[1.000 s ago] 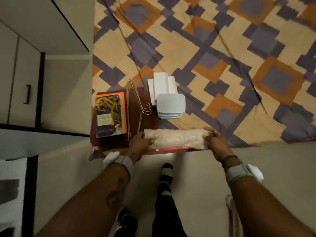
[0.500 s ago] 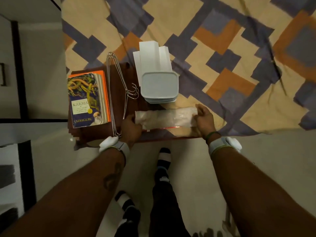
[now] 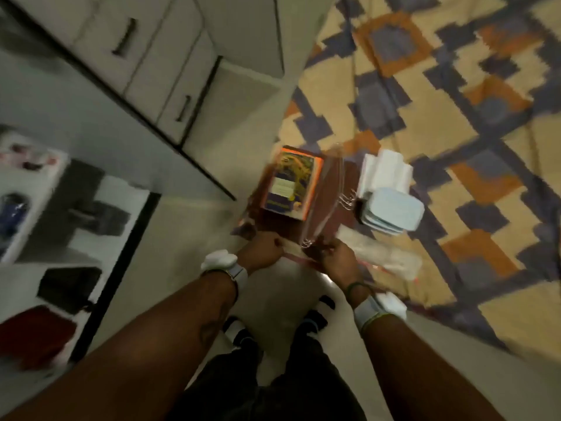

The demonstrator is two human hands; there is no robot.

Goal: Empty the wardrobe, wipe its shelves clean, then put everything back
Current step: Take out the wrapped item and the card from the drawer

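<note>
Item: brown sheet (image 3: 350,177), flat and dark, lying on the edge of a patterned bedspread (image 3: 455,117) and serving as base for a book (image 3: 290,183) with an orange-edged cover. The book rests on the sheet's left part. Left hand (image 3: 267,247): at the sheet's near edge, just below the book's near-left corner, knuckles up, fingers curled in. Motion blur hides whether they pinch the edge, so its grasp cannot be told. Right hand (image 3: 337,259): at the same near edge, below and to the right of the book, fingers bent down over the edge. Its grasp cannot be told either. A pale strip (image 3: 296,253) runs between the two hands. Wire hangers (image 3: 348,202): on the sheet just right of the book, their long ends near the right hand, hooks pointing away from the book. Wrapped package (image 3: 382,253): long, pale, in clear film, right of the right hand, well below and right of the book. Stack of pale-blue containers (image 3: 394,211): right of the book, beyond the hanger hooks. White boxes (image 3: 385,171): just behind that stack, right of the book's far end. Each wrist carries a white band, left (image 3: 224,265) and right (image 3: 379,308). Pale floor (image 3: 188,232): left of and below the book. White drawer fronts (image 3: 170,80) with dark handles: far left above the book. White shelving (image 3: 91,208) with dark, blurred articles: far left of the book.
</note>
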